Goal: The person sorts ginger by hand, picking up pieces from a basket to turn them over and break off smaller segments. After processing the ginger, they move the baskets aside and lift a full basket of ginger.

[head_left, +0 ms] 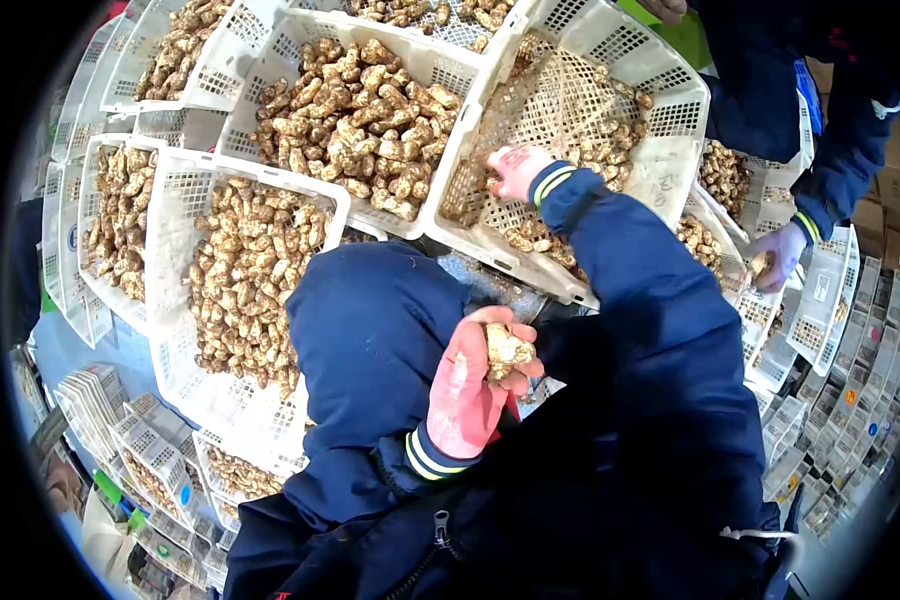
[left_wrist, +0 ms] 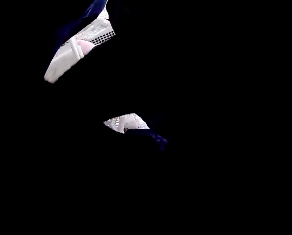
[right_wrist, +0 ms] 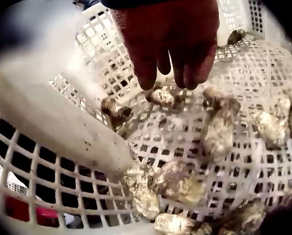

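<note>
In the head view the left hand (head_left: 465, 385), in a pink glove, is turned palm up near the chest, its fingers curled round a pale brown lumpy piece (head_left: 508, 350). The right hand (head_left: 518, 172) reaches down inside a white mesh crate (head_left: 660, 182) that has similar pieces (head_left: 600, 150) scattered on its floor. In the right wrist view the right hand (right_wrist: 170, 44) has its fingers extended downward above a small lumpy piece (right_wrist: 162, 97); whether they touch it I cannot tell. The left wrist view is mostly dark and does not show the left hand's grip.
A fuller crate (head_left: 232, 160) of lumpy pieces (head_left: 355, 125) adjoins on the left, with another heap (head_left: 245, 275) nearer the body. At the right, another person's gloved hand (head_left: 778, 256) holds a piece. More crates (head_left: 820, 300) stand around both sides.
</note>
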Tool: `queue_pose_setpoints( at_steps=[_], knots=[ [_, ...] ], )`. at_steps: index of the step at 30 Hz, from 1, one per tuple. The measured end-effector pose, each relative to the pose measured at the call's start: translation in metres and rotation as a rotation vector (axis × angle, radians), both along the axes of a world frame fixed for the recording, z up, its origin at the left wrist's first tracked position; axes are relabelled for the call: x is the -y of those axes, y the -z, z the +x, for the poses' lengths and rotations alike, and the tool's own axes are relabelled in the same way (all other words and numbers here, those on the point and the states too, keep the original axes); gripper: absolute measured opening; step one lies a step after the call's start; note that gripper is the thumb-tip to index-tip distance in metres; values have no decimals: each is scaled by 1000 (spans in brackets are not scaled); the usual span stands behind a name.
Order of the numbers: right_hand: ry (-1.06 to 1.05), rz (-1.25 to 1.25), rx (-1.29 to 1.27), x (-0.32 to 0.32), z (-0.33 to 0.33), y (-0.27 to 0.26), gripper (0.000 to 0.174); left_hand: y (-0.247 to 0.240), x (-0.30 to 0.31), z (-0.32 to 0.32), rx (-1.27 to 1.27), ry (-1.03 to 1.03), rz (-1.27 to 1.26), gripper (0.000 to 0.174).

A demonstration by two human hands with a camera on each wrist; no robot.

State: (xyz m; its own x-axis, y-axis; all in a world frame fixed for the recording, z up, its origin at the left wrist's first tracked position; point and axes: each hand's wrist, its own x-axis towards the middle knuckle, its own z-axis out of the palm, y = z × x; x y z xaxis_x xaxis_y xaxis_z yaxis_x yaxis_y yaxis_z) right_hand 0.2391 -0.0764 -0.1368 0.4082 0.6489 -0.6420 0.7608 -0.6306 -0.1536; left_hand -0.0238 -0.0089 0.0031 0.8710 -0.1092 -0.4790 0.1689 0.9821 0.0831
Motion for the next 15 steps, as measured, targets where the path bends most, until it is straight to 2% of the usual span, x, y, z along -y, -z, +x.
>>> queue_pose_setpoints(
  at_steps=[1,3,5,7,8,9,11,13,14,15],
  knots=[
    [-101,-10,61,0,-9,9,36,-1,1,2,-4,-1,-2,43],
    [-118,27,106,-6,-14,18,32,-8,3,6,33,-85,99,40],
    [33,99,36,-1,-9,19,31,-8,0,6,81,-73,69,38],
    [467,318,-212,10,0,-2,38,-14,0,6,24,56,47,36],
    [703,533,-479,21,2,-18,53,-14,0,5,56,93,54,37],
    [904,684,-755,32,2,-33,56,-12,0,5,71,96,50,37],
    [995,848,-1075,54,-4,-68,64,-7,1,2,25,97,3,39],
    [943,1050,-1264,70,-18,-83,74,-3,4,-3,-63,89,-13,40],
    [939,1084,-1324,68,-25,-97,79,-7,4,-2,-69,76,-35,34],
    [997,1093,-1282,68,-36,-112,77,-12,4,0,-78,63,-54,30]
  ],
)
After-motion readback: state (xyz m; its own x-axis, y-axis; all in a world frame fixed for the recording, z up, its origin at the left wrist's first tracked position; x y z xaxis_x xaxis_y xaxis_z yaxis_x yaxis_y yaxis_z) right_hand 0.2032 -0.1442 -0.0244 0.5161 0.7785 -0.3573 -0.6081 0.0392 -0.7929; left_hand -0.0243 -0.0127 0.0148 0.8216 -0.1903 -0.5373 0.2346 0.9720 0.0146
